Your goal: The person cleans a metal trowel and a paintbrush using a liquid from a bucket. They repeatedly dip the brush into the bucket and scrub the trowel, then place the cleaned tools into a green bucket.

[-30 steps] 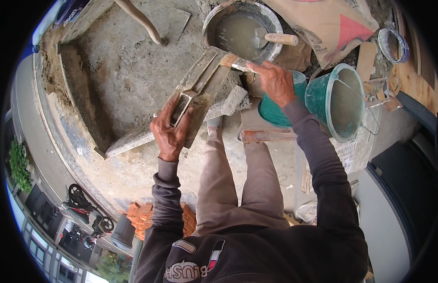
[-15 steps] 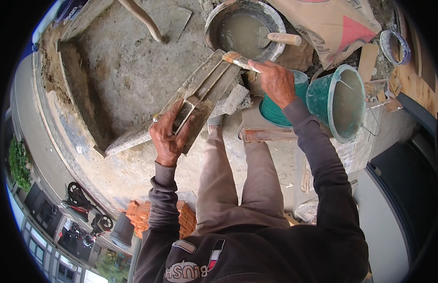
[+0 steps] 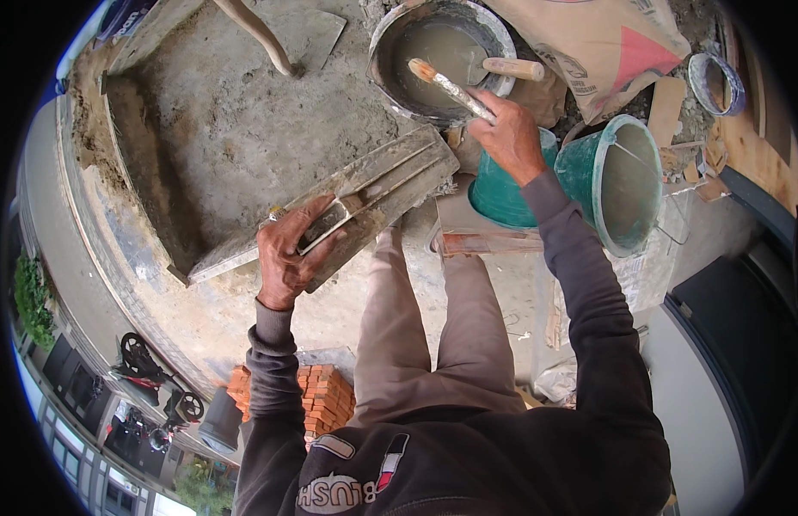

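Observation:
My left hand [image 3: 289,254] is closed around the handle of a long wooden float [image 3: 408,159], which lies tilted over the front edge of a mortar trough [image 3: 227,261]. Two thin rails run along the float's upper face. A paintbrush [image 3: 455,91] is gripped by its handle in my right hand [image 3: 511,142]. Its tan bristles are over a round basin [image 3: 378,77] of murky water, apart from the float. In that basin rests a trowel [image 3: 512,69], its wooden handle across the rim and its blade partly hidden.
Two green buckets [image 3: 580,172] stand right of my legs, the right one holding cloudy liquid. Behind them lies a brown paper sack [image 3: 571,39]. A hoe with a wooden handle [image 3: 257,34] rests in the trough's grey mortar. Stacked orange bricks [image 3: 326,397] are at lower left.
My right hand has lifted the brush off the float and up over the basin. The float has swung flatter, with my left hand shifting slightly left.

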